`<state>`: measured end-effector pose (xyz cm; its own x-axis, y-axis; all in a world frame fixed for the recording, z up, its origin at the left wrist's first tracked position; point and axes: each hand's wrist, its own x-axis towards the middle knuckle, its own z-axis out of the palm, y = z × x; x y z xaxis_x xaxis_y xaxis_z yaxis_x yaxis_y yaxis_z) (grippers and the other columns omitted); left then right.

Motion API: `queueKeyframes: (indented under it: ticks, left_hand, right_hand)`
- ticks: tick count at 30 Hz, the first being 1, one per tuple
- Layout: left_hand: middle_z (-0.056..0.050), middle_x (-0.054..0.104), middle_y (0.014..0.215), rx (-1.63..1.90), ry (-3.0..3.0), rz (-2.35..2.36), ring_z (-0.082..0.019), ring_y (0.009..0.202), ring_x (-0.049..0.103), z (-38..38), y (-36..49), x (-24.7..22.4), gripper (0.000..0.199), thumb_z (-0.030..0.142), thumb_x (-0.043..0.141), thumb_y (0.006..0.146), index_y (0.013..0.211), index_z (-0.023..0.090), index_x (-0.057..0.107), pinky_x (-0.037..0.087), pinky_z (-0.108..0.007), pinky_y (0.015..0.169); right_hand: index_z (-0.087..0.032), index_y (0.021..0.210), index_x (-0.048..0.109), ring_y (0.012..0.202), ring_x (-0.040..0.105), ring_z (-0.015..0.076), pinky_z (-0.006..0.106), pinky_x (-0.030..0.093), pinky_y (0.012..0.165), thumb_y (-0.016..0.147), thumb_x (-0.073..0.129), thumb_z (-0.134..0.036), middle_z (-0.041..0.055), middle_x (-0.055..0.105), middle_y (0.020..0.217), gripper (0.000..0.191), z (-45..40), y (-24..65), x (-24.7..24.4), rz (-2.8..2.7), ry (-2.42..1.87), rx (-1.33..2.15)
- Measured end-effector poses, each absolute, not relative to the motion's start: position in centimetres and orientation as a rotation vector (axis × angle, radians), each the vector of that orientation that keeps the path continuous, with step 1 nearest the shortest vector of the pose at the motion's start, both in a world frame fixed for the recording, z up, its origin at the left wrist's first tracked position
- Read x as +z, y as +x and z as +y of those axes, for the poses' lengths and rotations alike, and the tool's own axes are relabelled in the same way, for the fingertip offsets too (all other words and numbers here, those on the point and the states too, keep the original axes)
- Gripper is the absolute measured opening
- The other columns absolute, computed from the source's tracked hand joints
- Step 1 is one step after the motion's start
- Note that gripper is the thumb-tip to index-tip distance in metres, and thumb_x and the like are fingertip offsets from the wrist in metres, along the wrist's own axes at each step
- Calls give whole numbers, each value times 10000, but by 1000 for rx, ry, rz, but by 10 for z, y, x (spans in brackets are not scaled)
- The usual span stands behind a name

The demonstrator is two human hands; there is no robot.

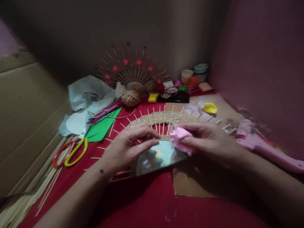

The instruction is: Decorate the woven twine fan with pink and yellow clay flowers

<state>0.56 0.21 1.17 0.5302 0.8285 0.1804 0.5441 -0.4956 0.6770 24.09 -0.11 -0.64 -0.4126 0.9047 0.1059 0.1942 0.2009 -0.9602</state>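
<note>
My right hand (206, 139) grips a lump of pink modelling clay (181, 137) in clear plastic wrap, between thumb and fingers. My left hand (135, 139) hovers left of it, thumb and index fingertips nearly together; anything between them is too small to make out. Below both hands lies a woven fan-shaped piece (163, 117), with thin sticks radiating from a pale blue patterned half-disc (166, 157). On the half-disc sits a small pink ball (155, 151), just under my left fingertips. My hands cover parts of the woven band.
Scissors (77, 152) lie left on green paper (102, 128), above loose thin sticks (47, 186). A twine ball (131, 97), black phone (175, 97) and flower-decorated fan (133, 63) are behind. Yellow clay (210, 108) and a pink glue gun (266, 147) are right, near cardboard (197, 183).
</note>
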Motion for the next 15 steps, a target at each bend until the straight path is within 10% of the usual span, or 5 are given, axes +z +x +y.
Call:
queueKeyframes:
  ticks: [15]
  left_hand:
    - [-46, 669, 838, 745, 2715, 1156, -131, 718, 594, -18, 27, 1, 165, 196, 558, 869, 1008, 138, 624, 436, -236, 635]
  right_hand:
    - [-162, 866, 660, 823, 601, 142, 246, 444, 723, 859, 540, -135, 44, 673, 926, 123, -9, 233, -10, -2145, -939, 823]
